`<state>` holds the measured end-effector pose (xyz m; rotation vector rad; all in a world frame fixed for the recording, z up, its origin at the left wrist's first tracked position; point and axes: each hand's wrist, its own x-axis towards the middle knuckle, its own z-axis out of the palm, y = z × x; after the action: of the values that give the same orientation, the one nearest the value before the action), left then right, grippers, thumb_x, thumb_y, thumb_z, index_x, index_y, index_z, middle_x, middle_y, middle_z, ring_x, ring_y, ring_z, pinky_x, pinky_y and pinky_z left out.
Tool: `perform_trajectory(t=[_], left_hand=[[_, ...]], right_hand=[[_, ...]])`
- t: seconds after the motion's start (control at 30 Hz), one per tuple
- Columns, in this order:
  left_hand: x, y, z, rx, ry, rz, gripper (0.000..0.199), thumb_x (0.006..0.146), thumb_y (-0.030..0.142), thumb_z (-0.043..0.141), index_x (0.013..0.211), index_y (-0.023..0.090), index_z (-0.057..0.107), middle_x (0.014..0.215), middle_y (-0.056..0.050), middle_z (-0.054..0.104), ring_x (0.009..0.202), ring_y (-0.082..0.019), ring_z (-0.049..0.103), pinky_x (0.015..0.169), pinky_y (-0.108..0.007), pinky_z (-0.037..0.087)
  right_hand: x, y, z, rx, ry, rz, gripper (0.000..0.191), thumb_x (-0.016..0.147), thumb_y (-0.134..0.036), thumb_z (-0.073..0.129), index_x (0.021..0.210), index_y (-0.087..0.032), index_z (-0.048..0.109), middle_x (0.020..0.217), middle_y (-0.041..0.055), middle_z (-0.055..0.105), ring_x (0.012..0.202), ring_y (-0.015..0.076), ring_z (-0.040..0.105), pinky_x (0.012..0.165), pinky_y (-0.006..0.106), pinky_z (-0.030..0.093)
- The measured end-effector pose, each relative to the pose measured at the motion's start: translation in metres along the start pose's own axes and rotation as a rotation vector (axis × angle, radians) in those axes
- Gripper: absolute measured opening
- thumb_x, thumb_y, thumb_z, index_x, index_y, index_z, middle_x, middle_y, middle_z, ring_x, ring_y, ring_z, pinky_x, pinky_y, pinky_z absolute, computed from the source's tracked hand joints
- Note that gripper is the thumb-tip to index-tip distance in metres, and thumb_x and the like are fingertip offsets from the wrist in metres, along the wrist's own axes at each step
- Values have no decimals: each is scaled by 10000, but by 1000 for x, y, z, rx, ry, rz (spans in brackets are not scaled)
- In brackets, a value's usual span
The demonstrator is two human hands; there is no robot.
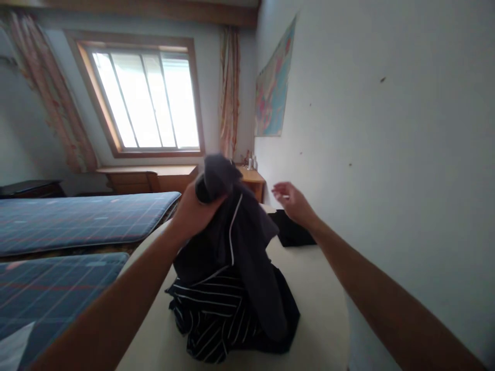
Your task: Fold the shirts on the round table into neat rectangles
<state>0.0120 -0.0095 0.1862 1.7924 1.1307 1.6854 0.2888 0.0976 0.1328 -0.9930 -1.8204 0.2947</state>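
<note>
My left hand (pixel 199 208) is closed on a dark garment with white piping (pixel 247 232), lifting its bunched upper end. The lower part of this garment hangs down over a black garment with white stripes (pixel 211 304), which lies crumpled on the pale round table (pixel 320 319). To the right, my right hand (pixel 292 201) is in the air, apart from the cloth, fingers partly curled and nothing visible in them. Behind that hand, a black folded cloth-like item (pixel 294 232) rests at the table's far right.
Two beds with blue plaid mattresses (pixel 85 221) stand on the left. A wooden desk (pixel 253 178) with small bottles is at the back, under the window (pixel 147 100). The white wall (pixel 386 129) with a map (pixel 275 82) runs close along the right.
</note>
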Motion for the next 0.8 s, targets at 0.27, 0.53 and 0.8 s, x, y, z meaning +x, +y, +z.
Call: perform_trajectory(t=[0.27,0.53,0.8], left_hand=[[-124,-99,4,361,-510,63,635,690,100,583,1299,274,637,1467,-59,521,1384,-317,435,1192,-488,320],[-144,-104,-21,304,-597,150,784,802,706,611,1462,302,490,1596,-95,339,1463,-419,271,1178,-573,290],[-105,-102,-5,421,-701,218,338,947,466,512,1169,280,686,1369,-89,561,1290,-328,490,1043,-488,475]], right_hand=[[-107,129,48,-665,-198,500,626,914,-466,578,1409,-88,517,1433,212,527,1326,349,477,1097,447,361],[-97,144,56,-839,-153,648,489,919,-492,552,1259,-157,657,1285,173,620,1226,349,533,1033,492,358],[-84,163,59,-1005,-187,519,282,943,-388,535,1012,-157,683,990,128,718,1004,291,640,831,394,417]])
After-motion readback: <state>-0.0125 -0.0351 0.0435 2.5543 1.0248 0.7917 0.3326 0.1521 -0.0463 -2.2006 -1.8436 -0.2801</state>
